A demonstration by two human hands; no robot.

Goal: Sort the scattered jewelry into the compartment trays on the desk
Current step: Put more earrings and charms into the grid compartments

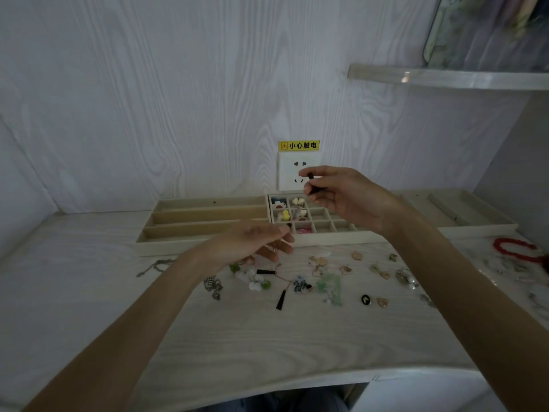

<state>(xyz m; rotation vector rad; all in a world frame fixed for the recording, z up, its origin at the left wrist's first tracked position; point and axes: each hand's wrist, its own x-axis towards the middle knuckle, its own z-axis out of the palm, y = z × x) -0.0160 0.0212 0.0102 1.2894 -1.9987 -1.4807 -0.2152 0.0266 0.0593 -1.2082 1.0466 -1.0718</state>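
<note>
My right hand is raised in front of the wall socket, thumb and fingers pinching a small black piece, above the grid tray. My left hand hovers lower, fingers loosely apart, holding nothing I can make out, its fingertips at the front wall of the long-slot tray. Below my left fingers lies the scattered jewelry: green and white beads, a black tassel, gold charms. The desk is open toward its front edge.
</note>
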